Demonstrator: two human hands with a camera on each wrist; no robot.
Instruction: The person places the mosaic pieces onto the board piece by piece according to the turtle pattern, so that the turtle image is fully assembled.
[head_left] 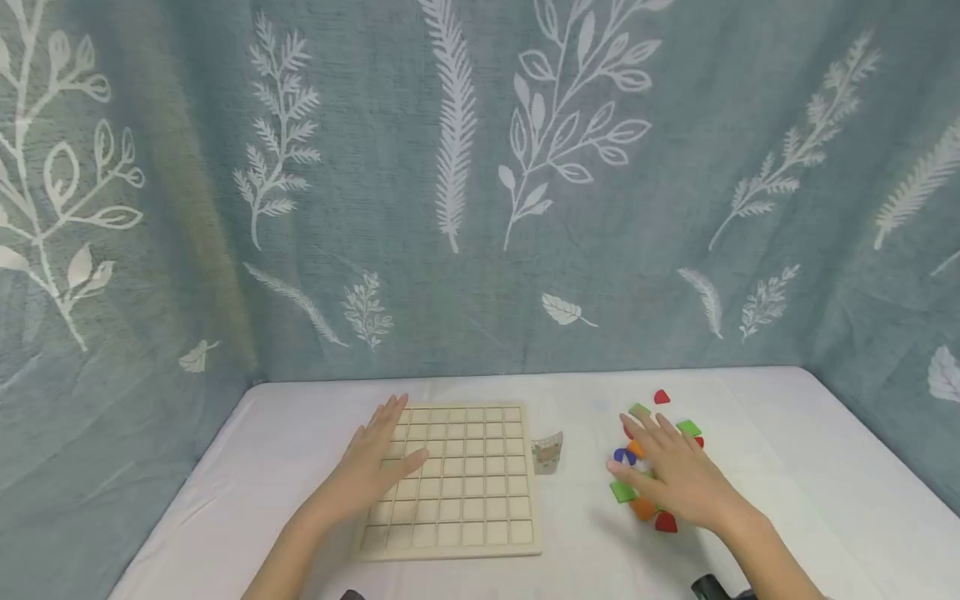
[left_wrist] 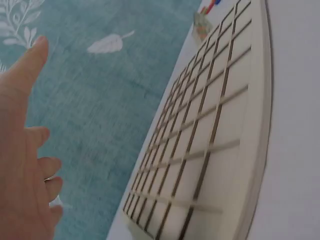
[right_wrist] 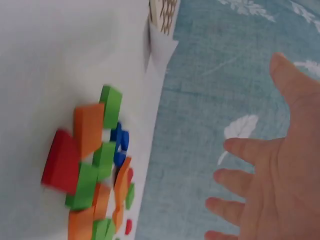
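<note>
Landmark: pale, wood-coloured gridded board (head_left: 450,552), roughly square, flat on the white-covered counter (head_left: 577,533). Dark lines divide its face into square cells inside a plain raised-looking rim; visible cells show the same pale bottom throughout. Cannot tell whether the lines are grooves or low ridges.

Left hand (head_left: 372,462): over the board's left side, fingers extended, thumb spread out across the cells; holds nothing. The left wrist view shows a gap between palm and board.

Right hand (head_left: 671,467): well to the right of the board, above the loose pieces, fingers extended and spread, thumb pointing back toward the board; holds nothing and is apart from the pieces below.

Pieces, all right of the board, in a loose cluster on the counter: flat green four-sided blocks (head_left: 622,491), thick orange blocks (head_left: 642,507), red wedge-shaped blocks (head_left: 666,522), small rounded blue pieces (head_left: 624,456). Several touch or overlap; the hand covers part, so full number unclear. One small red piece (head_left: 662,397) lies apart, at the cluster's far end from the person.

Just beside the board's right edge: small bent printed card (head_left: 547,452). Behind the board, blue-green curtain (head_left: 390,108) with white leaf prints
</note>
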